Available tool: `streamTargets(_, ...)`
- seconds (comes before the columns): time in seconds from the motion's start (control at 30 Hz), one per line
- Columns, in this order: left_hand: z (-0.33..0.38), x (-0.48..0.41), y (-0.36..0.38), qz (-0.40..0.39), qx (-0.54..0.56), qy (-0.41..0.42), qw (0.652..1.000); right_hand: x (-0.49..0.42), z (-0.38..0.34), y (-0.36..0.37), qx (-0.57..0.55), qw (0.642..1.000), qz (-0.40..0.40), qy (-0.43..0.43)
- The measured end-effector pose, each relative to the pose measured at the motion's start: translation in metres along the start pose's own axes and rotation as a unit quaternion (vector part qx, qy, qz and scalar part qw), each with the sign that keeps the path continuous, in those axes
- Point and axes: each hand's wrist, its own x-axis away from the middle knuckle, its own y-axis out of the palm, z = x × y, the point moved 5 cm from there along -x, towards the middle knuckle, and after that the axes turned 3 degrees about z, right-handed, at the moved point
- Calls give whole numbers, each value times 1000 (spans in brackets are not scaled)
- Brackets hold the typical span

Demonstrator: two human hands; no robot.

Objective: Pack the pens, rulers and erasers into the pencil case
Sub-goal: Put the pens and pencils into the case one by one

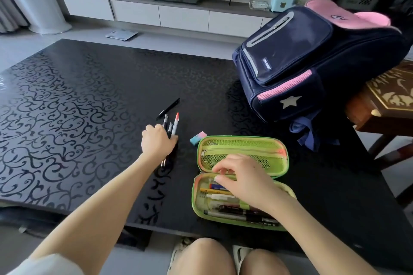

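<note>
Nearest the person, the pencil case [245,138] is lying open flat at the near edge of the worktop [89,96]. Its long axis is running left to right, and its mesh lid is folded away from the person. The pens already inside are lying along that same axis.

The right hand [243,176] is hovering over the tray with its fingers curled. I cannot tell whether it is pinching something or only steadying the contents.

Just left of the case, the left hand [157,140] is closing round a bundle of pens [172,127]. They are pointing away from the person, caps far and tails sticking out below the palm.

To pack them well, the bundle probably needs turning a quarter so that it lies parallel to the tray. The right hand should clear a lane first, so nothing crosses the zip line.

The eraser [198,138] is sitting just beside the lid's far left corner. Beyond it, a loose black pen [168,108] is lying on a diagonal, near-left to far-right, and waiting to be gathered.
</note>
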Motion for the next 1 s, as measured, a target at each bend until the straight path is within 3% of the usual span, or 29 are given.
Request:
streamTargets(0.33, 7, 14, 6, -61, -107, 25, 992, 18, 9, 5, 28, 1000, -9, -1)
streamTargets(0.47, 2, 18, -3, -82, -75, 41, 993, 30, 16, 2, 34, 999, -7, 17)
streamTargets(0.6, 25, 42, -21, -105, 18, 159, 982, 40, 23, -15, 37, 997, 61, 33)
streamTargets(0.73, 76, 107, -30, -153, 32, 322, 934, 41, 28, -34, 109, 982, 154, 8)
streamTargets(0.83, 99, 144, -14, -196, 27, 377, 905, 46, 42, -40, 124, 983, 134, 32)
streamTargets(1.0, 113, 169, 16, -178, -80, 445, 874, 67, 67, -42, 151, 983, 81, 70)
